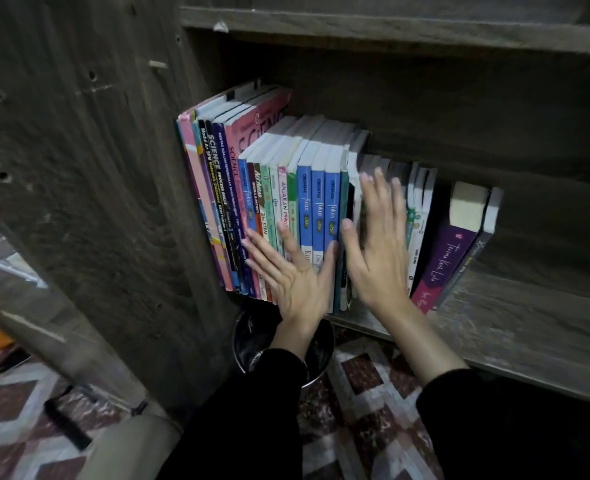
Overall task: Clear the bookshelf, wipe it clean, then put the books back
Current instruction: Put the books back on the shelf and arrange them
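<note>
A row of books (286, 188) stands on the dark wooden shelf board (515, 317), packed against the left side panel. My left hand (293, 271) lies flat with straight fingers against the lower spines of the blue and green books. My right hand (378, 237) is flat too, fingers spread over the spines just right of the blue ones, hiding several thin books. Further right, a purple book (442, 258) and a dark one lean leftwards against the row.
The shelf board to the right of the leaning books is bare wood. Another shelf (390, 29) runs above. Below the shelf stands a round metal bin (252, 341) with a dark liner. A patterned carpet (362, 375) covers the floor.
</note>
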Demonstrator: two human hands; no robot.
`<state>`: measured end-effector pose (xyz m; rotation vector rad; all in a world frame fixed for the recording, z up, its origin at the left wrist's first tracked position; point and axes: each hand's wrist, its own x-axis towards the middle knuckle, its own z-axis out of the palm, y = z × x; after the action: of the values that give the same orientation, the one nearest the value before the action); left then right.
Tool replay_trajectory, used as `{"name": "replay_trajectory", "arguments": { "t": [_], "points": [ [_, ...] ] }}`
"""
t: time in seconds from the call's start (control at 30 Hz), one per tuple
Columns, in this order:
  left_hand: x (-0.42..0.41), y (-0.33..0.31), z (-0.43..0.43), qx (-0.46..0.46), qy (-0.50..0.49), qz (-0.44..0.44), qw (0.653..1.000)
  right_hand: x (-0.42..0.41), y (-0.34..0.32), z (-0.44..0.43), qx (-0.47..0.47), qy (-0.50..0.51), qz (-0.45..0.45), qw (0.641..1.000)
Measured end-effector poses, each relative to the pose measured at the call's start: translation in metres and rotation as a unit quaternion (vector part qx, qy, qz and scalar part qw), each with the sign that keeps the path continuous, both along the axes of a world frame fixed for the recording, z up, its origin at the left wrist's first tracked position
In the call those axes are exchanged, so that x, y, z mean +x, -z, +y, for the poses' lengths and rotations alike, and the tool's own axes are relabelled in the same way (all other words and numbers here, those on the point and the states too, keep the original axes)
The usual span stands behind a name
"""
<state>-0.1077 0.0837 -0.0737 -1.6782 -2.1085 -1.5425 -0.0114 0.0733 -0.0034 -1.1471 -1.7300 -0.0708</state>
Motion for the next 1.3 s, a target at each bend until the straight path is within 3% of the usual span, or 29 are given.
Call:
{"name": "replay_trajectory", "arguments": {
  "t": [0.13, 0.23, 0.33, 0.4, 0.43, 0.47, 0.57, 0.7, 0.9, 1.0, 1.13, 1.2, 1.3],
  "points": [
    [0.002, 0.002, -0.006, -0.025, 0.023, -0.011, 0.999, 0.025, 0.026, -0.013, 0.052, 0.117, 0.089, 0.988],
    [0.004, 0.007, -0.006, -0.038, 0.030, -0.025, 0.998, 0.048, 0.036, -0.019, 0.026, 0.239, 0.235, 0.942],
    [0.003, 0.008, -0.004, -0.056, 0.032, -0.026, 0.998, 0.074, 0.034, -0.009, -0.070, 0.280, 0.434, 0.853],
    [0.003, 0.007, -0.003, -0.053, 0.043, -0.030, 0.997, 0.099, 0.032, 0.005, -0.165, 0.174, 0.597, 0.766],
    [0.003, 0.007, -0.004, -0.049, 0.049, -0.031, 0.997, 0.113, 0.033, 0.012, -0.218, 0.114, 0.656, 0.714],
    [0.003, 0.007, -0.005, -0.044, 0.054, -0.030, 0.997, 0.121, 0.030, 0.014, -0.268, 0.080, 0.673, 0.684],
    [0.003, 0.007, -0.006, -0.029, 0.064, -0.022, 0.997, 0.130, 0.034, 0.023, -0.403, 0.025, 0.580, 0.707],
    [0.005, 0.006, -0.003, -0.027, 0.061, -0.020, 0.998, 0.125, 0.046, 0.043, -0.434, 0.002, 0.484, 0.760],
    [-0.001, 0.012, 0.000, -0.037, 0.084, -0.009, 0.996, 0.124, 0.054, 0.053, -0.419, 0.000, 0.445, 0.791],
    [-0.007, 0.011, -0.003, -0.054, 0.116, 0.005, 0.992, 0.123, 0.055, 0.052, -0.413, 0.018, 0.464, 0.783],
    [-0.018, 0.019, -0.014, -0.056, 0.121, 0.050, 0.990, 0.119, 0.070, 0.042, -0.370, 0.086, 0.497, 0.780],
    [-0.028, 0.032, -0.022, -0.059, 0.106, 0.078, 0.990, 0.109, 0.074, 0.027, -0.333, 0.139, 0.477, 0.801],
    [-0.042, 0.050, -0.035, -0.042, 0.086, 0.019, 0.995, 0.081, 0.074, -0.010, -0.230, 0.263, 0.416, 0.840]
  ]
}}
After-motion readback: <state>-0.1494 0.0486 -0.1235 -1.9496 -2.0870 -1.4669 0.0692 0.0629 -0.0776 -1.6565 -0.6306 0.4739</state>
